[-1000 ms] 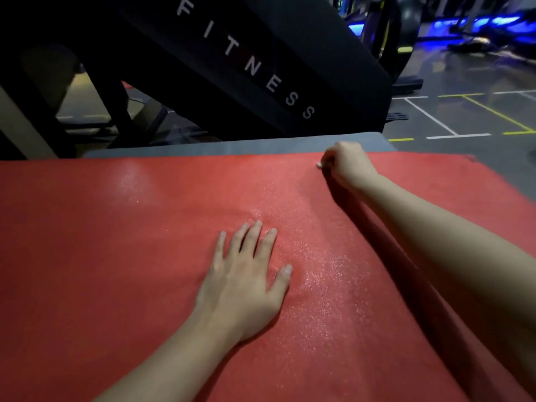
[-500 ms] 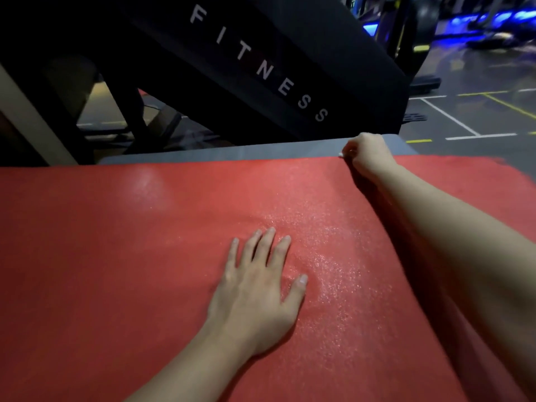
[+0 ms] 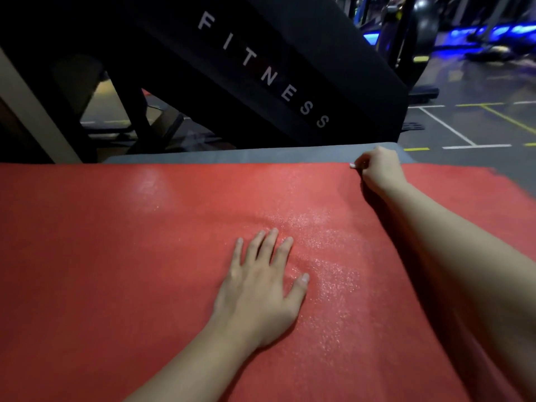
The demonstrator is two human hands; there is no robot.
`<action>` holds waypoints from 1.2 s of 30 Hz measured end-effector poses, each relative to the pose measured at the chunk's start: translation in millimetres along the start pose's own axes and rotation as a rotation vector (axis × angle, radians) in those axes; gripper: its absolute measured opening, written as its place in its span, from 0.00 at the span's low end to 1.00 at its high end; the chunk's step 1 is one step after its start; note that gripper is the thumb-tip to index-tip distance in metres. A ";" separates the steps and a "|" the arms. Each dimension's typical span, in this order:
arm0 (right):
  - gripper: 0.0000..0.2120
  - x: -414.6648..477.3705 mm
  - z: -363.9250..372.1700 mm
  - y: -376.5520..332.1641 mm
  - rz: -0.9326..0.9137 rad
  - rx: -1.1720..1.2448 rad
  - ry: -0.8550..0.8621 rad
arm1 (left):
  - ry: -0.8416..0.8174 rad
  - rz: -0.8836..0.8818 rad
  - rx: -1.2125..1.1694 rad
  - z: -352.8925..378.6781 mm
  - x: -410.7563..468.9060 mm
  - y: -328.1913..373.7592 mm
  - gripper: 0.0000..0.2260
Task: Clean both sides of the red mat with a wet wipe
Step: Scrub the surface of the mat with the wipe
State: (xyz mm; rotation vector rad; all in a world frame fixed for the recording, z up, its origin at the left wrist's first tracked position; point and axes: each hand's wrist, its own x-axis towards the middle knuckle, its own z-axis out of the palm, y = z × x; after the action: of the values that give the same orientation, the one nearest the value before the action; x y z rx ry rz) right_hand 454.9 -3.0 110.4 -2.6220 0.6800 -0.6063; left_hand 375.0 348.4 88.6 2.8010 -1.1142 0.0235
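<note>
Far on the red mat [image 3: 116, 256], right hand [image 3: 380, 169] fingers clamp a wet wipe [image 3: 353, 165]; left hand [image 3: 258, 291] lies flat, fingers straight.

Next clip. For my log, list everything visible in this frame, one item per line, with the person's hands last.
red mat: one, red, spread across the foreground, wet sheen near its middle.
grey pad: one, grey, showing beyond the mat's far edge.
machine panel: one, black with white FITNESS lettering, slanting behind the pad.
floor lines: several, white and yellow, on the dark floor at far right.
blue-lit equipment: count unclear, blue glow, top right background.
wet wipe: one, white, only a small bit showing at the right hand's fingers.
left hand: one, flat with straight fingers, on the mat's middle.
right hand: one, curled at the mat's far edge, holding the wipe.
</note>
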 end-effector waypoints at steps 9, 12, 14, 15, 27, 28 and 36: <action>0.05 -39.8 -19.6 -7.5 -0.167 -0.045 -0.106 | 0.020 0.003 -0.028 4.2 1.3 -1.7 0.34; 0.05 -37.6 -22.0 -8.0 -0.047 0.035 -0.083 | 0.023 0.000 -0.032 3.7 1.7 -0.9 0.34; 0.05 -54.8 -24.7 -14.0 -0.077 0.035 -0.109 | 0.031 0.001 -0.037 3.5 1.7 -2.0 0.34; 0.04 -69.5 -26.1 -16.2 -0.126 0.024 -0.120 | 0.031 0.002 -0.037 4.1 1.8 -2.7 0.34; 0.04 -132.7 -46.1 -32.3 -0.132 -0.027 -0.203 | 0.048 -0.012 -0.049 3.2 3.1 -1.3 0.33; 0.05 -146.6 -47.5 -33.8 -0.161 -0.061 -0.209 | 0.057 -0.010 -0.050 3.7 3.0 -1.3 0.31; 0.05 -179.0 -59.7 -43.5 -0.059 -0.074 -0.200 | 0.072 -0.018 -0.050 5.2 3.7 -1.1 0.30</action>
State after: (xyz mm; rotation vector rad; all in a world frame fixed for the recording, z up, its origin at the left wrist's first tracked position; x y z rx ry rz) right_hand 300.3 112.7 124.1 -2.7319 0.5757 -0.3346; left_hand 378.3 346.0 83.5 2.7433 -1.0582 0.0931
